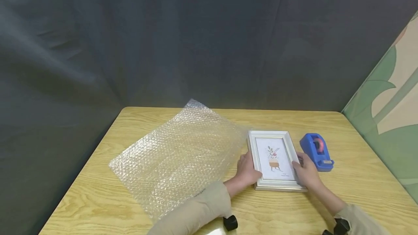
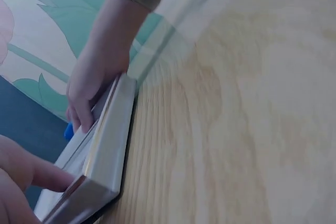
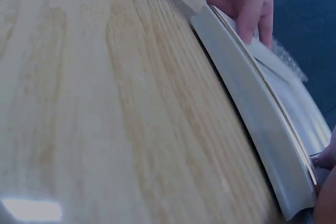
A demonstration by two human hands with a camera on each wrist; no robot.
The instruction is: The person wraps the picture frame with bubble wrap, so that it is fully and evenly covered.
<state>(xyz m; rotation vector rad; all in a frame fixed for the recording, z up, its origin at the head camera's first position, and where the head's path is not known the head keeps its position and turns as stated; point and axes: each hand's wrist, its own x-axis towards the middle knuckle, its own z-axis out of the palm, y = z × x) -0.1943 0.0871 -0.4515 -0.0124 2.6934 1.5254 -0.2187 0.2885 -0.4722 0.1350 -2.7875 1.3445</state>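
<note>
A white picture frame [image 1: 272, 160] with a print of a potted plant is held between both hands at the right of the table. My left hand [image 1: 246, 170] grips its left edge, thumb over the front near the lower corner. Opposite it, my right hand [image 1: 307, 172] grips the right edge with the thumb on the front. In the left wrist view the frame's thick side [image 2: 113, 135] is close to the wood. A large sheet of bubble wrap [image 1: 183, 151] lies to the left, its right corner beside the frame.
A blue tape dispenser [image 1: 316, 153] with a pinkish roll stands just right of the right hand. The wooden table [image 1: 98, 206] has a dark curtain [image 1: 209, 42] behind it and a leaf-patterned panel [image 1: 388, 111] along its right side.
</note>
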